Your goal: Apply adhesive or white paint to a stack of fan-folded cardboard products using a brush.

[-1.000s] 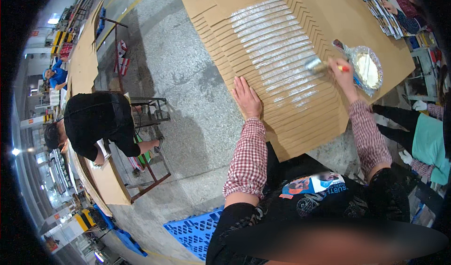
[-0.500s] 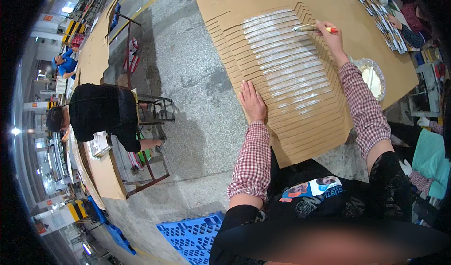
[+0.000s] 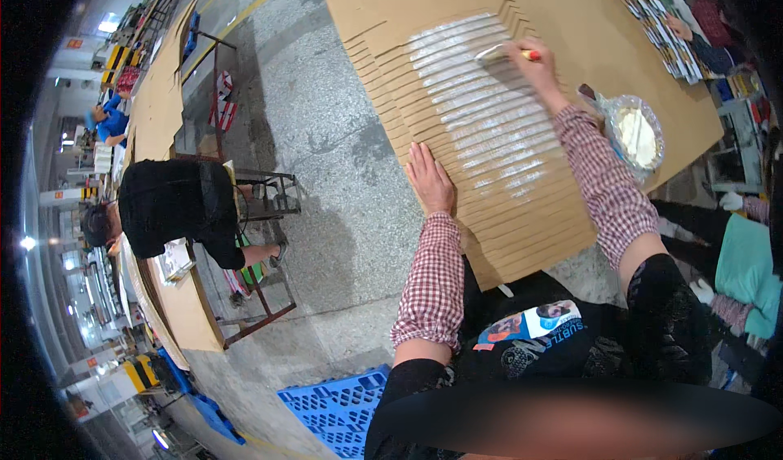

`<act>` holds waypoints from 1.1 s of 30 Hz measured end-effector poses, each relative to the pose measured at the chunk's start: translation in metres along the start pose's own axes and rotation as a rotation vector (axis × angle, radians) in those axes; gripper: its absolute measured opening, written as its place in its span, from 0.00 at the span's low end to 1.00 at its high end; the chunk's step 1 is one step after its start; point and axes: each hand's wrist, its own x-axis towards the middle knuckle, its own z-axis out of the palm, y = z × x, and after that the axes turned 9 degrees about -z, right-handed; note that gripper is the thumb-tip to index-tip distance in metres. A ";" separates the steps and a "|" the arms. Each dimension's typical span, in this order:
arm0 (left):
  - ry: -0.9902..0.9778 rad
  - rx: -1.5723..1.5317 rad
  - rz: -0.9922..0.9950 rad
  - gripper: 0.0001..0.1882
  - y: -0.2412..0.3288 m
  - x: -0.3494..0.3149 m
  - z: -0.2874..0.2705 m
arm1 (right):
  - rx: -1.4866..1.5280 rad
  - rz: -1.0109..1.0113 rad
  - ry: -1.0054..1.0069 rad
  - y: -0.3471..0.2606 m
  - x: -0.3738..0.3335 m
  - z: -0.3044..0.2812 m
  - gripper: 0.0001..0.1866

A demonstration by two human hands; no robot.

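Note:
My right hand [image 3: 534,67] grips a paintbrush [image 3: 492,53] by its red-tipped handle. The bristles rest over overlapping cardboard sheets [image 3: 522,244], laid in a stepped row so that only narrow strips show. White paste [image 3: 465,77] streaks the middle of these strips. On the near left edge of the row my left hand [image 3: 430,180] lies flat with its fingers stretched out. To the right of my right forearm stands a plastic-lined bowl [image 3: 639,138] of thick white paste.
Striped strips [image 3: 656,28] lie in a pile at the table's far right, by another person's hands. A co-worker in black [image 3: 179,207] bends over a cardboard-topped table on the left. On the floor lies a blue plastic pallet [image 3: 338,411]. A person in green [image 3: 749,276] is at the right.
My right hand has shifted left and slightly nearer with the paintbrush. More of the bowl shows now beside my forearm. My left hand stays flat on the cardboard edge.

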 end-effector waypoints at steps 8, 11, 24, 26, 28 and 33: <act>-0.001 -0.004 0.007 0.26 -0.015 -0.004 -0.002 | 0.027 0.387 -0.139 -0.045 -0.124 -0.115 0.09; 0.023 -0.208 -0.060 0.27 -0.012 -0.018 -0.012 | 0.080 0.295 0.169 -0.064 -0.137 -0.203 0.08; -0.610 -0.858 -1.224 0.25 -0.041 -0.221 -0.047 | -0.516 0.393 0.013 0.080 -0.139 -0.315 0.10; -0.652 -0.834 -1.162 0.25 -0.039 -0.224 -0.038 | -0.433 0.429 0.026 0.092 -0.142 -0.320 0.09; -0.654 -0.781 -1.132 0.28 -0.037 -0.225 -0.033 | -0.337 0.455 0.015 0.090 -0.136 -0.316 0.09; -0.632 -0.693 -1.010 0.31 -0.026 -0.222 -0.036 | -0.044 0.492 0.238 0.083 -0.130 -0.339 0.07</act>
